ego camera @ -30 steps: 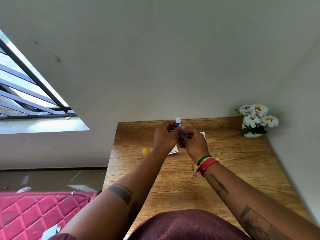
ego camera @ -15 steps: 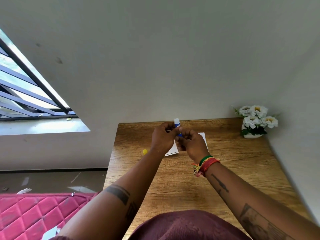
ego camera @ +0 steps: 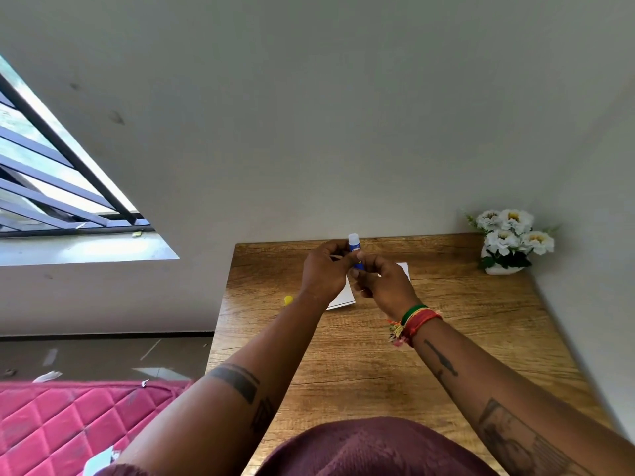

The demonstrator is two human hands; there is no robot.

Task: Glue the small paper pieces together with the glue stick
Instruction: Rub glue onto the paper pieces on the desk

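Little has changed: you still hold the glue stick (ego camera: 355,251) upright between left hand (ego camera: 324,271) and right hand (ego camera: 384,284), fingers curled round it, above the paper (ego camera: 402,269). Gluing not begun.

Left hand (ego camera: 324,269): raised in front of the body, back toward the camera, fingers curled inward, thumb tip meeting the right hand. Left forearm: extended forward from lower left, dark band tattoo near the elbow.

Right hand (ego camera: 385,281): raised beside the left and touching it, fingers curled, gripping a blue glue stick (ego camera: 355,252) held upright between the two hands. Right wrist: green, red and yellow thread bracelets (ego camera: 414,321). Right forearm: extended forward from lower right, tattooed along its length.
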